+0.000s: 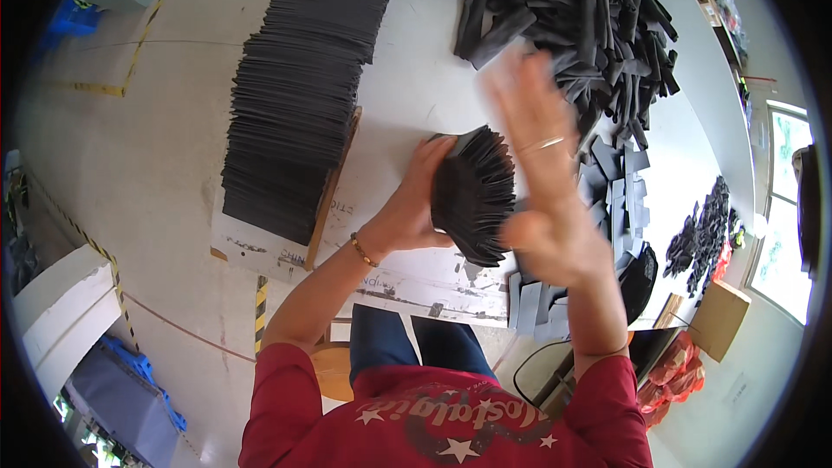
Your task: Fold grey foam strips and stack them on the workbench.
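Note:
My left hand (416,199) is wrapped round the near and left side of a thick bundle of black folded pieces (475,195). Their edges fan out toward the right, and the bundle stands on the white table (407,104). To the right of it my right hand (542,147) is raised, smeared by motion, with its fingers stretched out and thumb apart. Nothing shows in it. Whether its thumb side touches the bundle I cannot tell.
A long row of packed black pieces (299,87) lies on a board at the left. Loose black rolled pieces (563,9) are heaped at the far right. Flat grey pieces (620,191) lie at the right, with a small dark pile (700,238) beyond and a cardboard box (719,321) nearby.

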The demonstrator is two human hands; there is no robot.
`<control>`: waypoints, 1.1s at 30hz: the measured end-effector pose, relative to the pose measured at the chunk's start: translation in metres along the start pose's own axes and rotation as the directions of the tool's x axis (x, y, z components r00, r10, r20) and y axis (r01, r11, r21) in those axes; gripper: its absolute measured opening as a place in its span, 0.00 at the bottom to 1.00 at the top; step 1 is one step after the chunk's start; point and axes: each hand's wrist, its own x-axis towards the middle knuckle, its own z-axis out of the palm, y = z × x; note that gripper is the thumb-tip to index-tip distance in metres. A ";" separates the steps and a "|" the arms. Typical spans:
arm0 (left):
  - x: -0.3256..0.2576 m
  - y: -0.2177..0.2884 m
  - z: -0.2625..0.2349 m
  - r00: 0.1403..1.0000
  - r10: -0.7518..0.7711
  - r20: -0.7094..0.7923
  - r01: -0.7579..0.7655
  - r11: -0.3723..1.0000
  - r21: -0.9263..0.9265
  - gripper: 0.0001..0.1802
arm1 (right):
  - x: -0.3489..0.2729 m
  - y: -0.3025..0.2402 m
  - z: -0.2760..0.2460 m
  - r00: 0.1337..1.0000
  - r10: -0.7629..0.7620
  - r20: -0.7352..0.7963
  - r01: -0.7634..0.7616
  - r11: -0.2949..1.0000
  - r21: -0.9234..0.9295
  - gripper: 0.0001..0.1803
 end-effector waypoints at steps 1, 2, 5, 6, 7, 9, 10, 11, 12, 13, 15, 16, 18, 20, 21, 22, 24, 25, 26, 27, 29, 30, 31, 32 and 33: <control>0.000 0.012 -0.003 1.000 0.014 -0.002 -0.013 0.982 0.188 0.66 | 0.005 0.009 -0.010 0.988 -0.088 -0.129 0.087 0.996 -0.008 0.58; 0.013 0.021 0.005 0.997 0.062 0.035 -0.071 0.938 0.340 0.67 | 0.002 0.011 -0.031 0.952 -0.161 -0.262 0.145 0.986 -0.080 0.59; 0.010 -0.003 0.015 0.997 0.078 0.010 -0.078 0.964 0.256 0.66 | -0.008 0.017 0.051 0.986 0.094 -0.141 -0.120 0.974 -0.192 0.52; 0.007 -0.007 0.017 0.997 0.081 -0.018 -0.077 0.984 0.162 0.65 | -0.008 0.013 0.064 0.989 0.071 -0.133 -0.096 0.976 -0.195 0.50; 0.003 -0.010 0.016 0.997 0.076 -0.016 -0.072 0.984 0.165 0.65 | -0.006 0.012 0.064 0.988 0.074 -0.134 -0.099 0.977 -0.189 0.50; 0.006 -0.001 0.013 0.998 0.033 -0.056 -0.026 0.993 0.115 0.65 | 0.007 0.011 0.053 0.970 0.200 -0.140 -0.128 0.905 0.406 0.53; 0.007 0.002 0.011 0.997 0.011 -0.076 -0.004 0.996 0.091 0.65 | 0.002 0.021 0.055 0.919 0.317 -0.234 -0.059 0.699 0.713 0.53; 0.006 0.003 0.005 0.997 0.068 -0.038 -0.057 0.969 0.239 0.66 | -0.004 0.039 0.049 0.889 0.364 -0.279 0.048 0.531 0.846 0.52; 0.009 0.008 0.007 0.997 0.075 -0.030 -0.066 0.969 0.237 0.66 | -0.011 0.057 0.045 0.849 0.426 -0.314 0.165 0.351 0.922 0.50; 0.013 0.018 0.010 0.998 0.068 -0.014 -0.059 0.941 0.333 0.65 | -0.018 0.074 0.062 0.833 0.468 -0.295 0.062 0.451 0.890 0.48; 0.019 0.024 0.015 0.997 0.071 0.003 -0.066 0.901 0.428 0.64 | -0.032 0.092 0.101 0.810 0.586 -0.018 -0.160 0.249 0.955 0.45; 0.027 0.020 0.023 0.993 0.115 0.003 -0.106 0.906 0.409 0.66 | -0.046 0.116 0.127 0.877 0.436 0.204 -0.135 -0.183 0.974 0.44; 0.019 0.015 0.019 0.991 0.128 -0.030 -0.102 0.897 0.429 0.69 | -0.029 0.076 0.124 0.854 0.508 0.110 -0.173 0.078 0.982 0.42; 0.007 0.016 0.021 0.984 -0.128 -0.122 0.128 0.992 -0.005 0.67 | -0.029 0.077 0.121 0.718 0.603 0.347 -0.463 0.041 0.886 0.41; -0.001 0.010 0.027 0.958 -0.219 -0.187 0.164 0.948 -0.274 0.66 | -0.022 0.072 0.115 0.727 0.591 0.350 -0.455 0.032 0.890 0.41; -0.010 0.006 0.029 0.956 -0.221 -0.192 0.168 0.952 -0.256 0.66 | -0.017 0.066 0.106 0.649 0.665 0.370 -0.661 0.253 0.706 0.42; -0.015 0.008 0.034 0.972 -0.127 -0.199 0.109 0.989 -0.098 0.61 | -0.020 0.063 0.096 0.575 0.746 0.336 -0.798 0.421 0.431 0.42; -0.014 0.009 0.045 0.945 -0.233 -0.229 0.089 0.857 -0.507 0.53 | -0.033 0.061 0.094 0.684 0.668 0.294 -0.709 0.512 0.485 0.43; -0.017 0.006 0.052 0.948 -0.231 -0.220 0.091 0.858 -0.506 0.53 | -0.048 0.062 0.088 0.776 0.582 0.243 -0.608 0.589 0.532 0.44; -0.025 0.000 0.056 0.893 -0.375 -0.248 0.079 0.673 -0.735 0.50 | -0.054 0.057 0.070 0.796 0.500 0.342 -0.599 0.570 0.563 0.50; -0.036 -0.007 0.064 0.827 -0.511 -0.235 0.041 0.472 -0.881 0.48 | -0.073 0.049 0.072 0.843 0.434 0.317 -0.533 0.750 0.391 0.55; -0.038 -0.010 0.068 0.829 -0.512 -0.227 0.048 0.469 -0.882 0.48 | -0.081 0.046 0.072 0.878 0.366 0.309 -0.434 0.881 0.189 0.63; -0.040 -0.012 0.072 0.801 -0.553 -0.228 0.060 0.454 -0.889 0.48 | -0.082 0.043 0.078 0.850 0.431 0.304 -0.486 0.864 0.134 0.72; -0.042 -0.015 0.075 0.770 -0.595 -0.230 0.072 0.440 -0.895 0.48 | -0.082 0.041 0.079 0.847 0.437 0.303 -0.492 0.860 0.135 0.72; -0.045 -0.023 0.072 0.770 -0.594 -0.233 0.071 0.443 -0.894 0.48 | -0.079 0.038 0.079 0.835 0.473 0.281 -0.519 0.847 0.118 0.70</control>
